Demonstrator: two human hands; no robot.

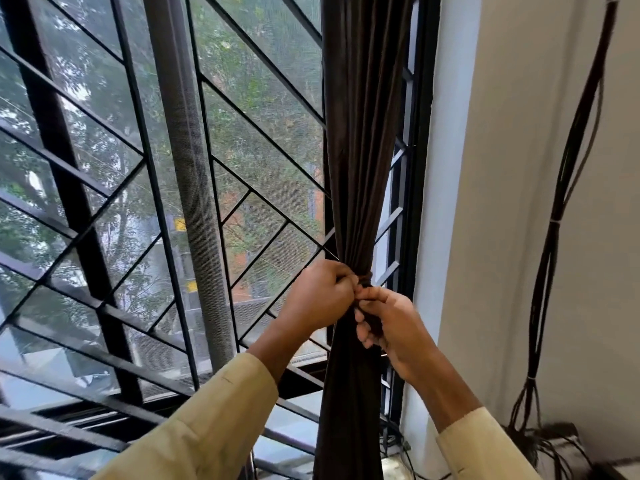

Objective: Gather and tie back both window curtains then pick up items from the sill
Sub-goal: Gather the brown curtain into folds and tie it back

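A dark brown curtain hangs gathered into a narrow bundle at the right side of the window. A dark tie-back band wraps its narrowest point. My left hand pinches the band from the left with closed fingers. From the right, my right hand grips the band's other end and the cloth just below it. Both hands meet at the knot. No other curtain is in view, and the sill's top is hidden.
A black metal grille with mesh covers the window; trees show outside. A white wall stands right of the frame. Black cables run down it to a tangle on a ledge at the bottom right.
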